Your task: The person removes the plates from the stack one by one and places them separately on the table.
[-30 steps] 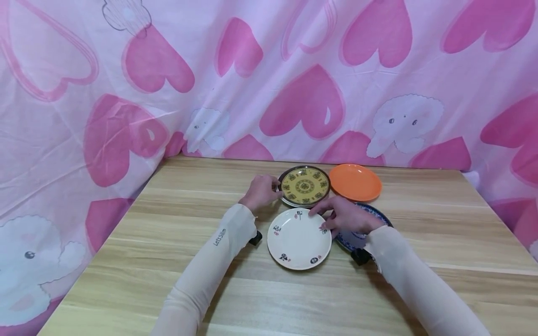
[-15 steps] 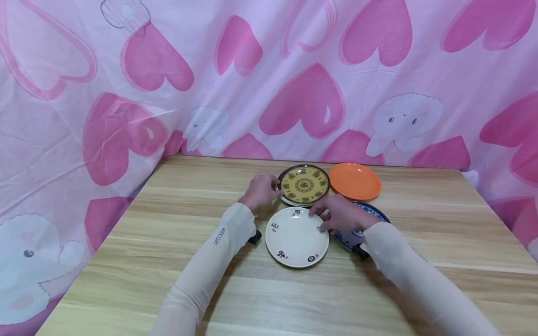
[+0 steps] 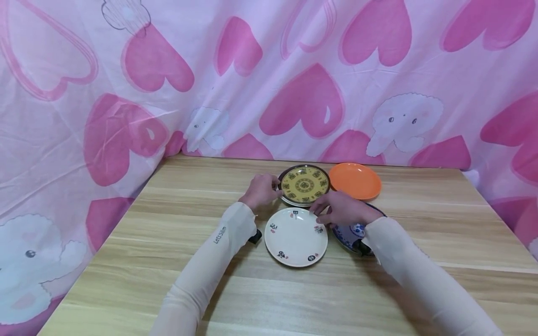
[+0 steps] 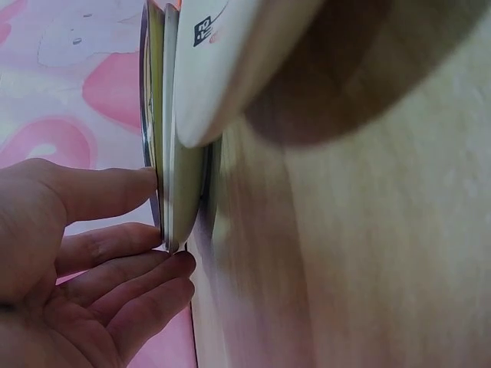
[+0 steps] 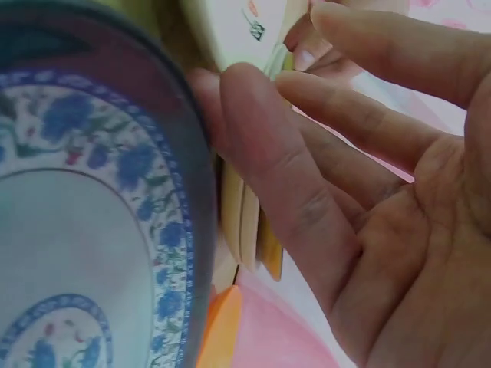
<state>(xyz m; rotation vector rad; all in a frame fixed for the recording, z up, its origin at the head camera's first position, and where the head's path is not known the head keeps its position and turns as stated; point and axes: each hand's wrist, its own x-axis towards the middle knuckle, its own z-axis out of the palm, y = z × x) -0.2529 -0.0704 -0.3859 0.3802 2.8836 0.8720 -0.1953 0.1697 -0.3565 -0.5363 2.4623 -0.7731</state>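
In the head view my left hand (image 3: 261, 190) is at the left edge of a stack of plates topped by a yellow-and-brown patterned plate (image 3: 305, 185). The left wrist view shows the thumb and fingertips touching the stack's rims, the fingers loosely extended; paler plates (image 4: 178, 207) lie under the top one. My right hand (image 3: 345, 208) is over the upper right rim of a white plate (image 3: 296, 242) with small black and red marks, fingers loosely spread. Below that hand lies a blue-and-white plate (image 5: 100, 123) with a dark rim, partly covered by hand and sleeve.
An orange plate (image 3: 355, 181) lies right of the stack at the back. The wooden table (image 3: 201, 186) meets a pink heart-patterned cloth (image 3: 302, 102) behind and at both sides. A black wrist strap piece (image 3: 255, 236) shows under the left sleeve.
The white plate has shifted slightly left. My right hand's fingers have loosened from its rim, and the hand has risen a little toward the stack. My left hand stays in place.
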